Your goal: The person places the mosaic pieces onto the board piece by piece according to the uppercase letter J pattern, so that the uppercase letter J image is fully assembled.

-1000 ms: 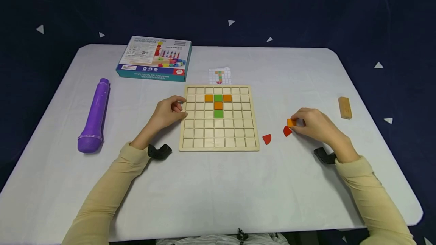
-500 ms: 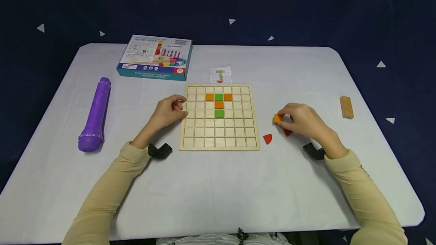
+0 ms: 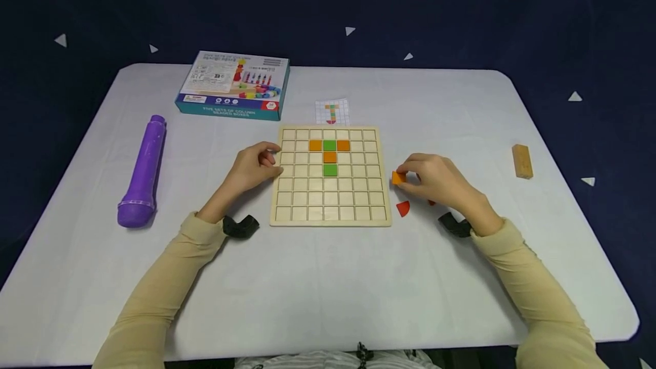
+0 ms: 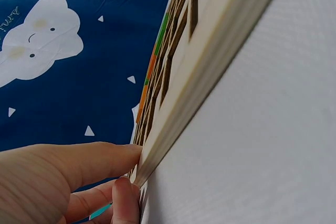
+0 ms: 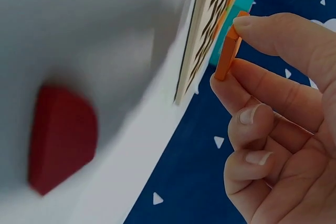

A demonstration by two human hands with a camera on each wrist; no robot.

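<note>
Between the right hand's (image 3: 439, 182) thumb and fingers is an orange square tile (image 3: 398, 178), seen edge-on as an orange tile (image 5: 229, 51) in the right wrist view. It is just right of the wooden grid board (image 3: 303, 214). The left hand (image 3: 251, 167) rests thumb and forefinger, apart from each other, against the board's left edge. On the board, orange tiles (image 3: 315, 146) and green tiles (image 3: 330, 170) form a T shape. A red quarter-round piece (image 3: 403, 208) lies beside the board; a second red piece (image 3: 431, 203) is mostly hidden under the right hand.
A small pattern card (image 3: 324, 111) lies behind the board. At back left is a toy box (image 3: 233, 85), with a purple microphone-shaped object (image 3: 143, 169) in front of it. A wooden block (image 3: 522, 161) lies far right on the white table (image 3: 328, 289).
The right hand has carried the orange tile leftward, from above the red pieces to near the board's right edge. The left hand has stayed at the board.
</note>
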